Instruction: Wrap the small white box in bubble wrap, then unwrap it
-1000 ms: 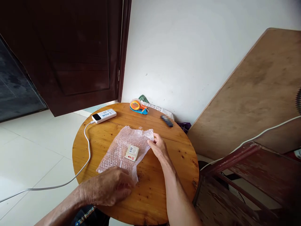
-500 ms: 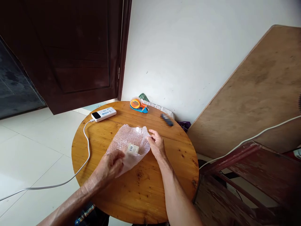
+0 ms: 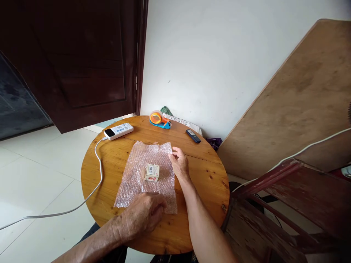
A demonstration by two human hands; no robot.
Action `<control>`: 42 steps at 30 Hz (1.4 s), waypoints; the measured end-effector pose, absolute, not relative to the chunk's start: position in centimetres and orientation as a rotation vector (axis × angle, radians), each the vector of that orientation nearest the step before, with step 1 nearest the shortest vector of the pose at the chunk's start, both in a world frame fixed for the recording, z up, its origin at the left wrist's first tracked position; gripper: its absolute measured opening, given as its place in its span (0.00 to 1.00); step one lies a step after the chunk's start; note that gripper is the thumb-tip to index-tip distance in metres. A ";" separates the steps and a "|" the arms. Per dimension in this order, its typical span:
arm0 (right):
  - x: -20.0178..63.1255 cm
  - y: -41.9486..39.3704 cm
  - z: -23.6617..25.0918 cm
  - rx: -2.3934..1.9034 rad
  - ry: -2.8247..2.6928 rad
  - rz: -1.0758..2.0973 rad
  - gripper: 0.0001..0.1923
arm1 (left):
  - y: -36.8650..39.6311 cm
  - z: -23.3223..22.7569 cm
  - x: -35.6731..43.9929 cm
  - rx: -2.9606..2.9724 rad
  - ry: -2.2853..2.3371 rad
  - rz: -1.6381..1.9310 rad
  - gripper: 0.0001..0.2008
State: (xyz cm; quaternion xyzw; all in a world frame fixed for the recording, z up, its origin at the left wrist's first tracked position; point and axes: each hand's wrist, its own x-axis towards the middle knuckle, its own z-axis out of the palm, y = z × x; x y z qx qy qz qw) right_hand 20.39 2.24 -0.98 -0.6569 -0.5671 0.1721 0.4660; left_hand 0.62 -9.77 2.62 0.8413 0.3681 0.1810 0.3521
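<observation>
While the left hand (image 3: 146, 215) pinches the near edge and the right hand (image 3: 178, 163) the far-right corner, the bubble wrap (image 3: 148, 175) looks light, limp; the small box (image 3: 152, 172) sits loose.

— Where can your hands pass around the bubble wrap (image 3: 146, 171)?
— Left of it lies bare table (image 3: 115, 171), bounded by the cable (image 3: 99, 171). Beyond it stand the tape dispenser (image 3: 158, 119) and power bank (image 3: 118, 131).

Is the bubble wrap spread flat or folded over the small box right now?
Spread flat. The bubble wrap lies open on the table, the small box uncovered on top, each hand at an edge.
</observation>
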 end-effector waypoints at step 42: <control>18.1 -6.9 6.0 -1.390 -2.039 0.184 0.17 | -7.4 2.7 -1.1 2.449 1.051 0.640 0.16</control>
